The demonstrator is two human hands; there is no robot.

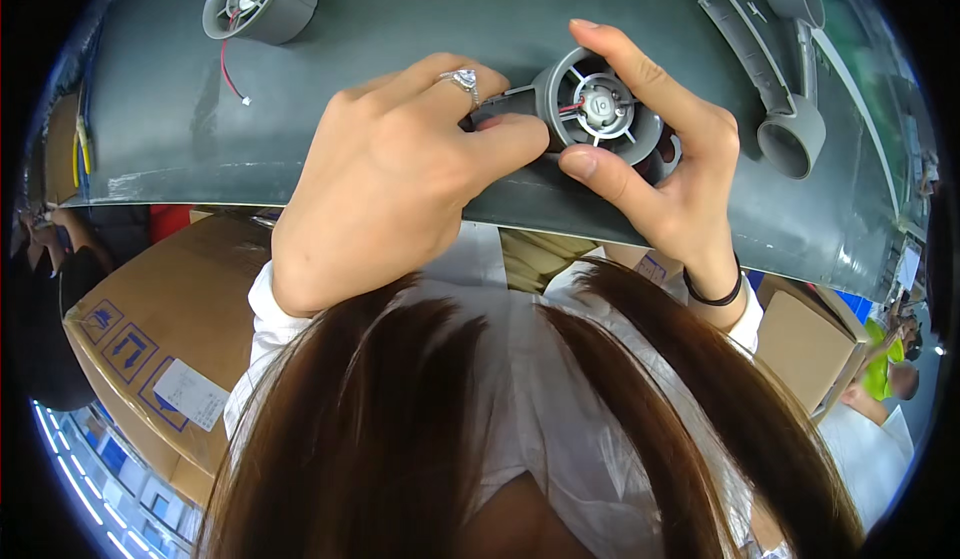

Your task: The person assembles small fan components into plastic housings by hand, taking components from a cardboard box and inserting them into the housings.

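A grey fan housing, round and open-ended, is held over the near part of the table. Inside it a silver motor sits in a spoked ring, with a short red wire at its left side. My right hand grips the round body between thumb and fingers from the right. From the left, my left hand, with a ring on one finger, is closed around the slim grey handle that runs out of the housing. Its curled fingers hide most of that handle.
Another grey motor cylinder with a trailing red wire lies at the far left of the dark green table. At the right are a long grey handle cover and grey handled housings. A cardboard box stands below the table's left edge.
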